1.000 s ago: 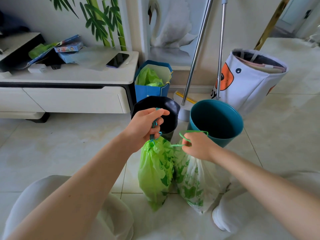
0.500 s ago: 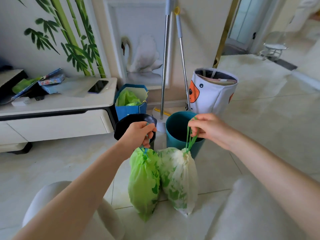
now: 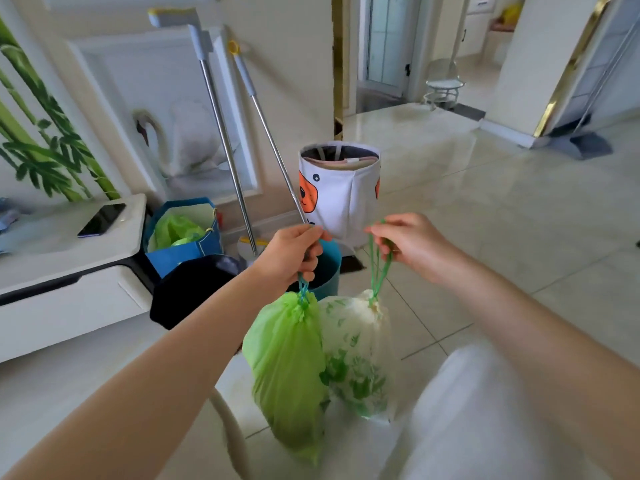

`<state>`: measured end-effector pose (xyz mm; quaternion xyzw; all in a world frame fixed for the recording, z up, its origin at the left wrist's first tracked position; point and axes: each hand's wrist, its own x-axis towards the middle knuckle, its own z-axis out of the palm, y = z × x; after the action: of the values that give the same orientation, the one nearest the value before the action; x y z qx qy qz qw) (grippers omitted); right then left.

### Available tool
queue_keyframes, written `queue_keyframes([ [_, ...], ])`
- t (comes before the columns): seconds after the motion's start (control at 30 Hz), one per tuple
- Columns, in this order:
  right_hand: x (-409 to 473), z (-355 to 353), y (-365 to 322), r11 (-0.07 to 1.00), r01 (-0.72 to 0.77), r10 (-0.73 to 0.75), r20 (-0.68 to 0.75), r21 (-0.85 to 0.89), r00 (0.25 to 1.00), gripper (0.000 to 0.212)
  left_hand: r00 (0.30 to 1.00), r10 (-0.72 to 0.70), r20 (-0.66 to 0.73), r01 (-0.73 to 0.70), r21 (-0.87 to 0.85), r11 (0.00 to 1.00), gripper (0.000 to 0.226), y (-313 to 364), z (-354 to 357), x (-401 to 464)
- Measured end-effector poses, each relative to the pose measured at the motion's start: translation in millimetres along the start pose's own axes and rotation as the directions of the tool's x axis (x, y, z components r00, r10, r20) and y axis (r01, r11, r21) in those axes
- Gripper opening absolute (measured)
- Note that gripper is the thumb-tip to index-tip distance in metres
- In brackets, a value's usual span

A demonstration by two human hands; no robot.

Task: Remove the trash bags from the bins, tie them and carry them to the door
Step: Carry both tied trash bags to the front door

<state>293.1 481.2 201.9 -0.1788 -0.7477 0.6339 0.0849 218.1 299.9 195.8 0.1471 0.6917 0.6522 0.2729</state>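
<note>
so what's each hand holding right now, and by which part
The left hand grips the solid green trash bag by its drawstring; the right hand holds the white leaf-print trash bag by its green drawstring loop.

- Bright daylight comes from the doorway point(image 3: 384, 43) far back.
- The shiny floor point(image 3: 485, 188) glares white.
- The trouser leg point(image 3: 467, 410) looks blurry.
- Straight lines bend near the edges.
</note>
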Motion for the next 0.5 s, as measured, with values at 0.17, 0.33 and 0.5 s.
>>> queue_keyframes([
  [0.17, 17.0, -44.2, 3.8, 0.999, 0.028, -0.025, -0.068, 0.03, 0.997, 0.023, 0.998, 0.024, 0.065, -0.023, -0.011, 1.0, 0.023, 12.6, 45.2, 38.8],
  [0.33, 52.0, -97.0, 10.3, 0.993, 0.107, -0.113, -0.127, -0.052, 0.986, 0.014, 0.991, 0.086, 0.098, -0.1, 0.149, 0.984, 0.023, 25.4, 95.3, 89.8],
  [0.5, 94.7, -155.4, 35.4, 0.971, 0.107, -0.154, -0.214, -0.215, 0.964, 0.018, 0.98, 0.118, 0.163, -0.147, 0.183, 0.972, 0.025, 25.8, 154.3, 157.1],
])
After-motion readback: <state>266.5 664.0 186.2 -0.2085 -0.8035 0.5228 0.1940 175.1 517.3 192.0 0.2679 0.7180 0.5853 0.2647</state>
